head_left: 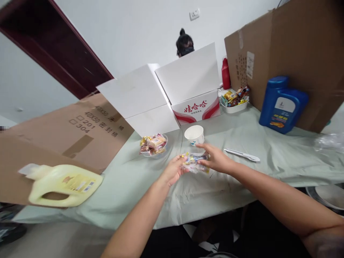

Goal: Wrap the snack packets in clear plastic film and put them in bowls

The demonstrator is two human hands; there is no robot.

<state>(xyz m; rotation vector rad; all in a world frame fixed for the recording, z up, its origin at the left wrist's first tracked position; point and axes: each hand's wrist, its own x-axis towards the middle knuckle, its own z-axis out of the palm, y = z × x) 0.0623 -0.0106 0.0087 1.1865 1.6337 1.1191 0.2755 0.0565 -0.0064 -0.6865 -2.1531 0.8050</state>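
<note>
Near the front edge of the bench [129, 190], the left hand [175, 167] pinches a plastic snack packet [194, 158]; the right hand's [216, 159] fingers spread, thumb touching it, grip unclear.

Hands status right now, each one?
Left hand: closed, holding one end of a plastic packet.
Right hand: touching the packet's other end, index finger extended; whether it grips can't be told.

Pale green draped table [131, 186]; on it: cup [192, 139], white cutter [242, 154], blue jug [282, 105], printed carton [197, 109], clear bowl [161, 154], white bowl [235, 108]
</note>
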